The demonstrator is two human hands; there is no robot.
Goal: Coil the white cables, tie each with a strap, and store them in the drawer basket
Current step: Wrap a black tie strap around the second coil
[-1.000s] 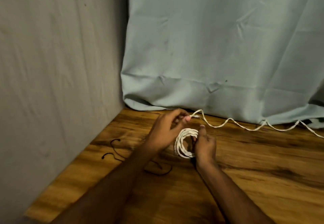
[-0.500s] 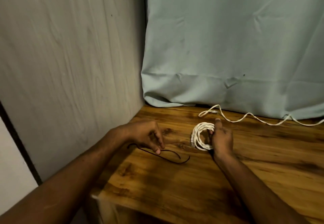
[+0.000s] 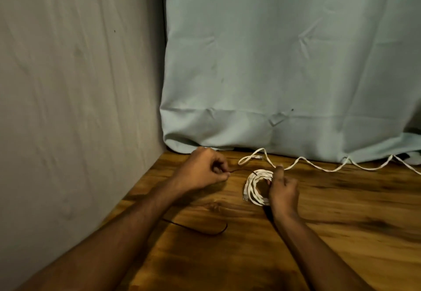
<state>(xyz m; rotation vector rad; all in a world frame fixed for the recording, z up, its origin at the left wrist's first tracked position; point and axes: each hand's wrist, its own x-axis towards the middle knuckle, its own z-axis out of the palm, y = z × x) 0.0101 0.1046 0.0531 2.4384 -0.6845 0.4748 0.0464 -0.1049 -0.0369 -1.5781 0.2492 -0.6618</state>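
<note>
A coiled white cable (image 3: 255, 187) lies on the wooden table (image 3: 341, 233). My right hand (image 3: 283, 190) grips the coil's right side, thumb up. My left hand (image 3: 202, 172) pinches a thin black strap (image 3: 241, 171), whose far end reaches the top of the coil. A second white cable (image 3: 319, 165) lies uncoiled in waves along the back of the table, its plug end looping near the curtain. The drawer basket is out of view.
A second thin black strap (image 3: 205, 231) lies curved on the table under my left forearm. A pale green curtain (image 3: 284, 62) hangs behind the table, and a grey wall (image 3: 75, 85) closes off the left side.
My left hand picked up a black strap from the table's left and carried it to the coil. The right hand kept holding the coil.
</note>
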